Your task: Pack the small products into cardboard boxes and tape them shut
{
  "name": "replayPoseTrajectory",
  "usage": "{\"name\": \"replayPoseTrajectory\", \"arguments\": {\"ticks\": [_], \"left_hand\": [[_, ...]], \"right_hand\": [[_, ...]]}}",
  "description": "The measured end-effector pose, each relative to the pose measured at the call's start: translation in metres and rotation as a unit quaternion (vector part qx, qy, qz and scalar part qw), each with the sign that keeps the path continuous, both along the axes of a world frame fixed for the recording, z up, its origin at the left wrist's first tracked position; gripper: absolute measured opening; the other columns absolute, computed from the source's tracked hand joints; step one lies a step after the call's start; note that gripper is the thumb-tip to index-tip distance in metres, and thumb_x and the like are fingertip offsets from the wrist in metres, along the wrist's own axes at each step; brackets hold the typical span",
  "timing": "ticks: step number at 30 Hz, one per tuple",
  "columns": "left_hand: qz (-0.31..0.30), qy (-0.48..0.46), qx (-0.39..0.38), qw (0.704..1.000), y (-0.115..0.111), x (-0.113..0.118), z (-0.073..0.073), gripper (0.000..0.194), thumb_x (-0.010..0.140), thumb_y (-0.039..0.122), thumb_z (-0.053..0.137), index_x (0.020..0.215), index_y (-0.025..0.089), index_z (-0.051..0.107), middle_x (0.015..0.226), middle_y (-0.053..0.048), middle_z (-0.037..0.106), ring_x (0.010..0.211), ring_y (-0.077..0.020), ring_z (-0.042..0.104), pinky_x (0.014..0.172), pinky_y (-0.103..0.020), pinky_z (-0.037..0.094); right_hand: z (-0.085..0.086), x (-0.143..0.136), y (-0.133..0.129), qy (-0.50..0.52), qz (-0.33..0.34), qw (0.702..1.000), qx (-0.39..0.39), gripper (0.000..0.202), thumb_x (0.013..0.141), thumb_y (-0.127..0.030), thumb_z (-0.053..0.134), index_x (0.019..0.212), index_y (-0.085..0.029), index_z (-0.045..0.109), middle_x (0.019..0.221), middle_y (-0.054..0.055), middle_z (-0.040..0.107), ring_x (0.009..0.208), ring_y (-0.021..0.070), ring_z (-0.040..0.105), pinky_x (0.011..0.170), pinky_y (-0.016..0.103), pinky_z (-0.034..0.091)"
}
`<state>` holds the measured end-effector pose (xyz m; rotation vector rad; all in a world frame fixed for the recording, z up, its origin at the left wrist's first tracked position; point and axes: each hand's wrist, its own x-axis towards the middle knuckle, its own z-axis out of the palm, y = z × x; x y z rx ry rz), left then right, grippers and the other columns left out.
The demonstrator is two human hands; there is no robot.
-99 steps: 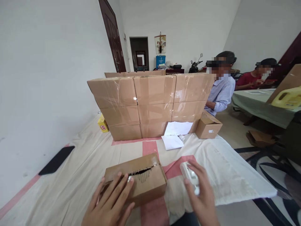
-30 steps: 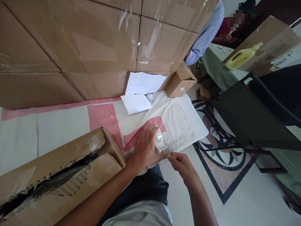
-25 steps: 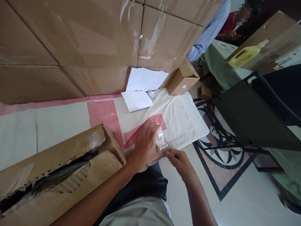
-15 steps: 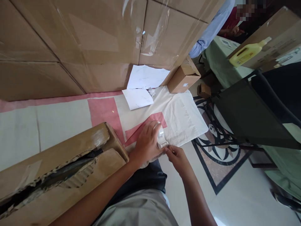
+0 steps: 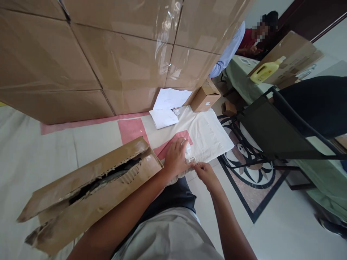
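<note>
My left hand (image 5: 176, 157) is wrapped round a small, whitish, partly clear object (image 5: 188, 151), which looks like a tape roll in a dispenser. Beside it, my right hand (image 5: 203, 172) has its fingers pinched together at the object's near end, touching my left hand's fingertips; what they pinch is too small to make out. Both hands are over the edge of a cloth-covered surface (image 5: 208, 135). Left of them lies a long cardboard box (image 5: 116, 202) with a torn, gaping top.
Taped cardboard boxes (image 5: 130, 61) form a wall ahead, with white papers (image 5: 170, 99) and a small box (image 5: 205, 98) at its foot. A dark chair (image 5: 260, 126) stands right; behind it are a yellow bottle (image 5: 267, 71) and a person in red.
The view has shifted, showing more of the torn box and the far room. Both hands keep their grip, with my right hand still pinching beside the object.
</note>
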<state>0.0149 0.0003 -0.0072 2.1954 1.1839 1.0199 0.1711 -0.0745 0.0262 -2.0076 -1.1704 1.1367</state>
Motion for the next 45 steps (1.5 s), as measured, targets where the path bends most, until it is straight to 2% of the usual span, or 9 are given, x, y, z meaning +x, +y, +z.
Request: {"name": "replayPoseTrajectory", "arguments": {"ticks": [7, 13, 17, 21, 24, 29, 35, 41, 45], "left_hand": [[0.012, -0.011, -0.006, 1.0, 0.001, 0.0, 0.001, 0.095, 0.063, 0.03, 0.087, 0.143, 0.019, 0.038, 0.147, -0.021, 0.048, 0.142, -0.0415, 0.045, 0.116, -0.058, 0.042], [0.013, -0.02, 0.011, 1.0, 0.002, 0.002, 0.0, 0.099, 0.059, 0.034, 0.092, 0.142, 0.015, 0.041, 0.147, -0.023, 0.048, 0.144, -0.0433, 0.041, 0.119, -0.057, 0.038], [0.022, -0.09, 0.012, 0.996, -0.016, -0.007, 0.026, 0.083, 0.074, 0.039, 0.083, 0.142, 0.017, 0.04, 0.154, -0.021, 0.043, 0.149, -0.0392, 0.035, 0.121, -0.057, 0.035], [-0.008, -0.273, -0.136, 0.952, -0.061, -0.038, 0.062, 0.029, 0.101, 0.043, 0.051, 0.12, 0.022, 0.059, 0.122, -0.01, 0.068, 0.119, -0.0258, 0.063, 0.103, -0.042, 0.051], [-0.026, -0.342, -0.226, 0.912, -0.098, -0.065, 0.074, 0.049, 0.104, 0.059, 0.036, 0.103, 0.021, 0.067, 0.101, -0.008, 0.072, 0.097, -0.0237, 0.067, 0.089, -0.038, 0.054], [-0.005, -0.355, -0.163, 0.921, -0.136, -0.086, 0.074, 0.069, 0.084, 0.082, 0.054, 0.113, 0.021, 0.071, 0.099, -0.008, 0.066, 0.09, -0.0225, 0.061, 0.081, -0.035, 0.051], [0.112, -0.36, -0.107, 0.92, -0.147, -0.097, 0.073, 0.024, 0.094, 0.046, 0.069, 0.096, 0.024, 0.076, 0.088, -0.003, 0.064, 0.083, -0.0157, 0.061, 0.077, -0.028, 0.049], [0.18, -0.298, -0.082, 0.934, -0.155, -0.106, 0.068, 0.021, 0.096, 0.033, 0.067, 0.079, 0.02, 0.071, 0.076, 0.0, 0.062, 0.073, -0.014, 0.061, 0.069, -0.027, 0.049], [0.278, -0.248, 0.087, 0.924, -0.172, -0.114, 0.067, 0.015, 0.099, 0.026, 0.06, 0.086, 0.023, 0.067, 0.08, 0.0, 0.061, 0.074, -0.0148, 0.059, 0.069, -0.029, 0.048]], "right_hand": [[-0.013, 0.001, -0.008, 0.032, -0.017, 0.999, 0.021, 0.054, 0.069, -0.051, 0.072, 0.05, -0.026, 0.028, 0.042, -0.009, 0.025, 0.043, 0.0063, 0.021, 0.044, 0.025, 0.013], [-0.004, -0.008, -0.034, 0.084, 0.016, 0.991, 0.104, 0.057, 0.081, -0.06, 0.067, 0.053, -0.024, 0.032, 0.05, -0.006, 0.034, 0.049, 0.0093, 0.029, 0.049, 0.027, 0.025], [0.024, -0.02, -0.047, 0.134, 0.085, 0.964, 0.215, 0.05, 0.092, -0.047, 0.068, 0.059, -0.021, 0.041, 0.065, -0.002, 0.043, 0.061, 0.0126, 0.039, 0.06, 0.029, 0.033], [0.047, -0.04, -0.047, 0.187, 0.18, 0.905, 0.337, 0.036, 0.096, -0.031, 0.065, 0.066, -0.021, 0.049, 0.072, 0.0, 0.05, 0.067, 0.015, 0.046, 0.063, 0.031, 0.035], [0.057, -0.056, -0.043, 0.195, 0.228, 0.878, 0.372, 0.03, 0.097, -0.027, 0.065, 0.069, -0.021, 0.053, 0.073, 0.0, 0.052, 0.068, 0.0154, 0.049, 0.064, 0.031, 0.037], [0.061, -0.078, -0.042, 0.193, 0.277, 0.86, 0.383, 0.027, 0.096, -0.02, 0.065, 0.072, -0.021, 0.053, 0.075, 0.0, 0.053, 0.068, 0.0142, 0.05, 0.064, 0.03, 0.038], [0.058, -0.094, -0.052, 0.189, 0.303, 0.855, 0.375, 0.029, 0.095, -0.016, 0.064, 0.072, -0.021, 0.048, 0.074, -0.001, 0.051, 0.066, 0.0127, 0.047, 0.061, 0.029, 0.034], [0.052, -0.108, -0.062, 0.132, 0.341, 0.88, 0.305, 0.02, 0.097, -0.025, 0.064, 0.078, -0.021, 0.057, 0.073, -0.002, 0.052, 0.06, 0.011, 0.041, 0.056, 0.027, 0.033], [0.036, -0.11, -0.057, 0.024, 0.261, 0.927, 0.267, 0.034, 0.095, -0.037, 0.064, 0.067, -0.02, 0.054, 0.06, -0.003, 0.048, 0.055, 0.0115, 0.041, 0.054, 0.028, 0.032]]}}
